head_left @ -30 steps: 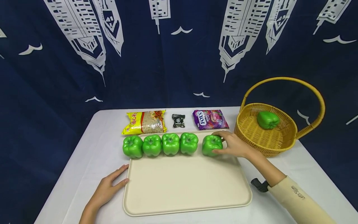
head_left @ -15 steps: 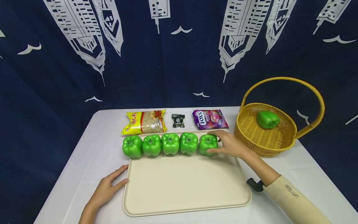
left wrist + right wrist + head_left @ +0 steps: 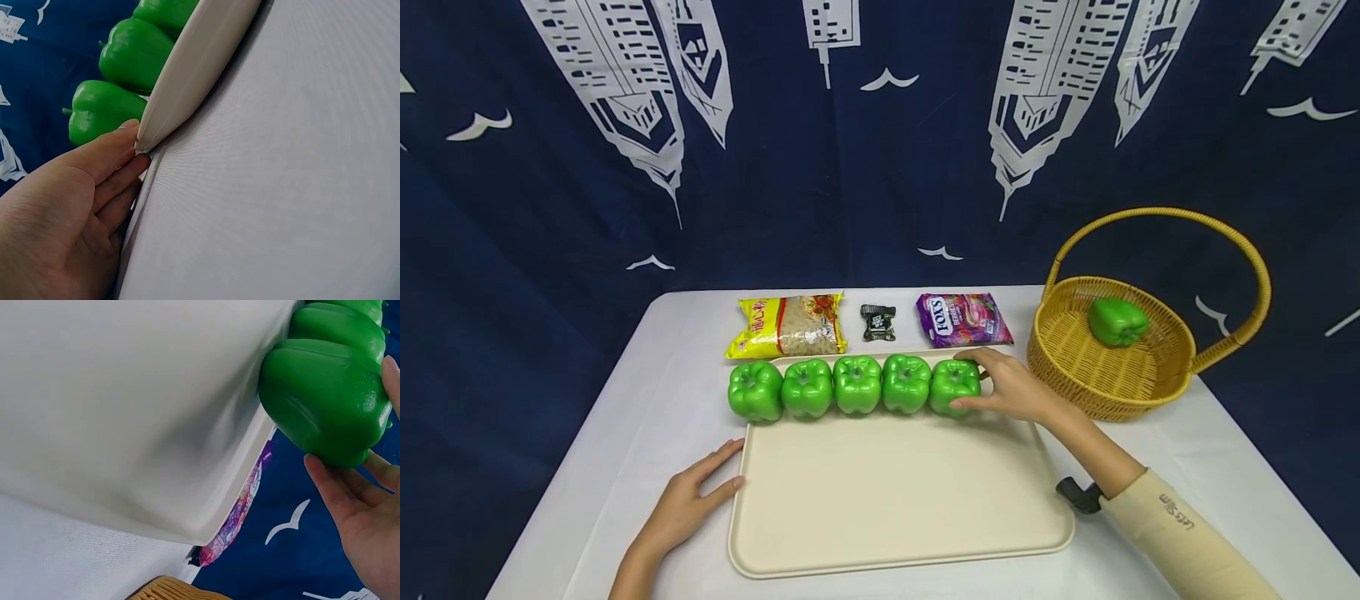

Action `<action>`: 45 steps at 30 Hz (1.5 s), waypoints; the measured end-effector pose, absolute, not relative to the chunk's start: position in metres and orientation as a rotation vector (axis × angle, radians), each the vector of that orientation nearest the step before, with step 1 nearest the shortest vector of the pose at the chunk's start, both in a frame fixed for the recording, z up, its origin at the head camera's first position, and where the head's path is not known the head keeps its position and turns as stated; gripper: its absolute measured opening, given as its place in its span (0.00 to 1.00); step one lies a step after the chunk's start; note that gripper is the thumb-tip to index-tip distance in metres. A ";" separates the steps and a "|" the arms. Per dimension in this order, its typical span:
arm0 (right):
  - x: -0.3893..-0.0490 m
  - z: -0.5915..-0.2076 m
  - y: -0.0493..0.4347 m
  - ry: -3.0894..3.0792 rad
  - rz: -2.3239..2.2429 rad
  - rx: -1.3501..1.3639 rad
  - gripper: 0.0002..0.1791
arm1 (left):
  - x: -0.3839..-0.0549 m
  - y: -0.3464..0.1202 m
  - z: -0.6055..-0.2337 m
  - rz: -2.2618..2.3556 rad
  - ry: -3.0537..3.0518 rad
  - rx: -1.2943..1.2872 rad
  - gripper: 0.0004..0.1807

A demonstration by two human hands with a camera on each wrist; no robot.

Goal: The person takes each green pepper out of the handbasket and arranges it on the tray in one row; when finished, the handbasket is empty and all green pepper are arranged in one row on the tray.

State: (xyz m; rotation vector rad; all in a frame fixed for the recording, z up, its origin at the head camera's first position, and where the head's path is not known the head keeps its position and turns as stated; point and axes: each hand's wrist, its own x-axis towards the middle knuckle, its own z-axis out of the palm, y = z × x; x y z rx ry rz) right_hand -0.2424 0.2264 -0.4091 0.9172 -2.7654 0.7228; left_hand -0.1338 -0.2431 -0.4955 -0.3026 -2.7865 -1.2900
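Several green bell peppers [image 3: 857, 385] stand side by side in a row along the far edge of the cream tray [image 3: 895, 492]. My right hand [image 3: 1011, 385] holds the rightmost bell pepper [image 3: 953, 385] between thumb and fingers; it sits against its neighbour. In the right wrist view, this bell pepper [image 3: 322, 400] has fingertips on its side and end. My left hand [image 3: 681, 508] rests at the tray's left edge with relaxed fingers. In the left wrist view, the thumb and fingertips touch the tray rim [image 3: 181, 81].
A wicker basket [image 3: 1078, 400] with a tall handle stands at the right, with one green bell pepper [image 3: 1117, 322] inside. Behind the tray lie a yellow food bag [image 3: 790, 327], a small black packet [image 3: 877, 322] and a purple candy bag [image 3: 962, 319].
My right hand has slid the rightmost bell pepper left, closing the gap to the row. The left hand and the tray have stayed in place.
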 end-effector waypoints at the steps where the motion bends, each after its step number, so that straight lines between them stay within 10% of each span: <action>1: -0.242 -0.409 0.226 -2.767 0.726 0.915 0.42 | -0.134 -0.243 -0.495 -1.292 -2.787 -0.303 0.30; 16: -0.238 -0.397 0.240 -2.833 0.658 0.779 0.49 | -0.133 -0.243 -0.496 -1.314 -2.784 -0.304 0.30; 45: -0.276 -0.399 0.429 -2.761 0.535 0.016 0.55 | -0.133 -0.243 -0.495 -1.292 -2.789 -0.285 0.30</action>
